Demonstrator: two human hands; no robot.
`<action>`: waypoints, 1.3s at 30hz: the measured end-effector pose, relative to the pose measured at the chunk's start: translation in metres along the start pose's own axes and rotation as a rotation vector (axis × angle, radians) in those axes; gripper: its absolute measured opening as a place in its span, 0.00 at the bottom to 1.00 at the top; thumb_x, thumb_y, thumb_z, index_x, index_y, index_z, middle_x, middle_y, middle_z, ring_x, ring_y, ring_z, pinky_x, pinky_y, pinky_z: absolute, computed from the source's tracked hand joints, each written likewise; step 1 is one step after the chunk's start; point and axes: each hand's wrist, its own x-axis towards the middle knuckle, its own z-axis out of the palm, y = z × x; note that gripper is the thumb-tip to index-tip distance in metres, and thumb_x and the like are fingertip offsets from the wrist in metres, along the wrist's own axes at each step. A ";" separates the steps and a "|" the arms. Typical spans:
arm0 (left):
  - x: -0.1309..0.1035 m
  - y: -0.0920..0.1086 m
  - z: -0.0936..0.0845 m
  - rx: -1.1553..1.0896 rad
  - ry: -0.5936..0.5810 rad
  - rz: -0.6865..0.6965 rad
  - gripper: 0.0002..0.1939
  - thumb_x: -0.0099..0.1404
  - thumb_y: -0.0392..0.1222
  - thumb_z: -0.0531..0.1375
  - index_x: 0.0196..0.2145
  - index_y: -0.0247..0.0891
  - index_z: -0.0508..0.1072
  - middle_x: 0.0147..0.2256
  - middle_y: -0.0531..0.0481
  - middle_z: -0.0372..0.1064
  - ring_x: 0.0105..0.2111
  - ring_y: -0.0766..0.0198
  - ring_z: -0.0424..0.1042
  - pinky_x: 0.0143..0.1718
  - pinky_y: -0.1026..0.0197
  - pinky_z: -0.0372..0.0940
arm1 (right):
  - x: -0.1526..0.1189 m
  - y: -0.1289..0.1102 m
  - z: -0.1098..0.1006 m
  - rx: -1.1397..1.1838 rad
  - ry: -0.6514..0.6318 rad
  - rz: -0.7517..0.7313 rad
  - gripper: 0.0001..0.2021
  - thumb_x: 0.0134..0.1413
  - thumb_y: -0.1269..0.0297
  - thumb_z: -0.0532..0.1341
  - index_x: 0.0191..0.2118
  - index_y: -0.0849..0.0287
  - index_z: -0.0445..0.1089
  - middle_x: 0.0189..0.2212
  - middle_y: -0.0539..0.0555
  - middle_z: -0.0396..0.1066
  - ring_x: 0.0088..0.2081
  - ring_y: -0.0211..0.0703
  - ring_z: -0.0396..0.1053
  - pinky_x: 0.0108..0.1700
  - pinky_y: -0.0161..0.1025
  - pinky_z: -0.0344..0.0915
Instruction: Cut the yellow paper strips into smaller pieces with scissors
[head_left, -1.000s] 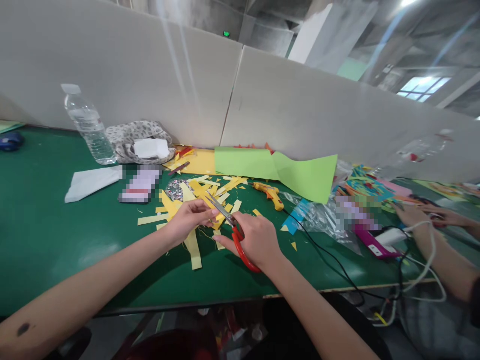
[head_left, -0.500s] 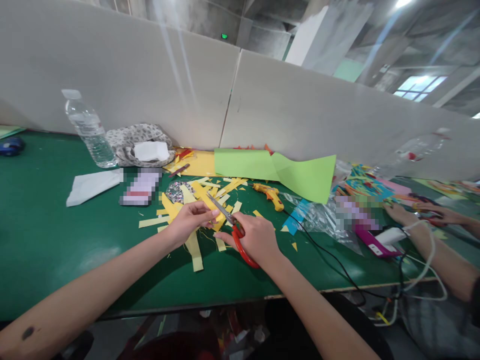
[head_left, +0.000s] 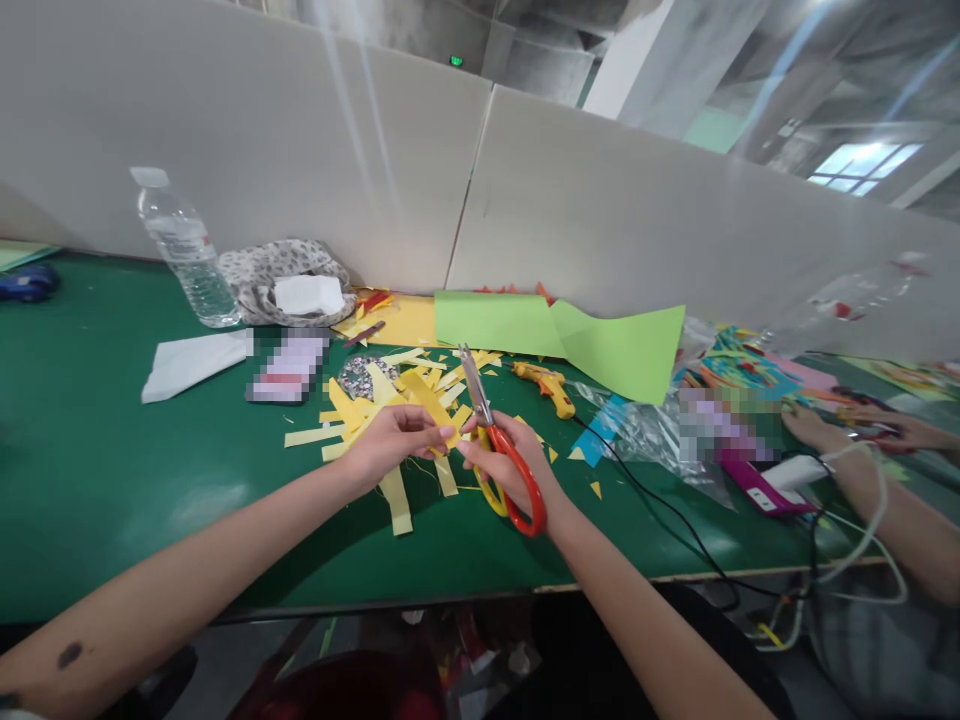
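Note:
A yellow paper strip [head_left: 431, 405] is pinched between the thumb and fingers of my left hand [head_left: 397, 437]. My right hand [head_left: 517, 465] holds scissors [head_left: 517, 478] with red and yellow handles, their blades pointing up and away. The tips of my right thumb and index finger are close to the strip's near end; whether they touch it is hard to tell. Under and around my left hand lie several yellow strips [head_left: 397, 500]. Behind them is a round, glittery speckled piece [head_left: 367, 376].
A yellow glue gun [head_left: 545, 385] with a black cord lies right of the strips. Green paper [head_left: 615, 345] stands behind it. A phone [head_left: 289, 368], a water bottle [head_left: 187, 255] and a patterned pouch [head_left: 281, 275] are at left. Another person's hands [head_left: 817, 430] are at far right.
The scissors have swung away from the paper strip and now point upward in my right hand. My right fingertips have come up near the strip's end. The view has shifted slightly.

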 end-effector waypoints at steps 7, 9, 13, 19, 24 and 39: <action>0.000 0.000 0.002 0.070 -0.030 -0.033 0.12 0.51 0.46 0.66 0.25 0.35 0.71 0.24 0.51 0.72 0.26 0.68 0.71 0.30 0.65 0.67 | 0.000 0.001 0.001 0.024 0.000 -0.002 0.13 0.37 0.63 0.65 0.34 0.55 0.64 0.19 0.45 0.67 0.24 0.41 0.69 0.22 0.34 0.63; 0.000 0.000 0.002 0.131 -0.019 0.031 0.11 0.51 0.46 0.66 0.25 0.35 0.72 0.26 0.50 0.73 0.28 0.66 0.71 0.32 0.64 0.67 | 0.000 -0.002 0.000 0.065 -0.009 0.020 0.14 0.37 0.62 0.65 0.33 0.56 0.64 0.19 0.46 0.68 0.24 0.40 0.69 0.22 0.34 0.63; -0.001 0.000 0.001 0.219 -0.056 0.246 0.09 0.53 0.44 0.65 0.31 0.37 0.76 0.34 0.47 0.74 0.35 0.61 0.72 0.37 0.60 0.67 | 0.000 -0.005 -0.002 0.138 -0.008 0.030 0.12 0.41 0.62 0.63 0.34 0.57 0.63 0.20 0.46 0.70 0.19 0.36 0.65 0.24 0.34 0.62; -0.001 0.000 -0.002 0.280 -0.062 0.342 0.06 0.57 0.42 0.61 0.30 0.40 0.78 0.40 0.45 0.72 0.43 0.59 0.70 0.36 0.61 0.67 | 0.002 -0.002 -0.005 0.160 0.040 0.002 0.12 0.43 0.60 0.62 0.35 0.57 0.64 0.22 0.46 0.69 0.19 0.34 0.65 0.27 0.36 0.63; -0.001 0.000 -0.001 0.323 -0.068 0.301 0.06 0.58 0.39 0.59 0.31 0.40 0.77 0.37 0.47 0.73 0.38 0.62 0.71 0.32 0.65 0.66 | 0.001 -0.004 -0.004 0.083 0.061 -0.040 0.14 0.41 0.61 0.64 0.35 0.57 0.64 0.20 0.43 0.65 0.19 0.33 0.63 0.25 0.35 0.61; -0.003 0.002 -0.001 0.255 -0.210 -0.062 0.14 0.53 0.51 0.63 0.29 0.37 0.72 0.23 0.54 0.63 0.23 0.70 0.64 0.23 0.69 0.61 | 0.002 0.000 -0.004 -0.004 0.091 -0.125 0.12 0.42 0.61 0.62 0.34 0.55 0.62 0.21 0.43 0.63 0.19 0.33 0.62 0.24 0.34 0.63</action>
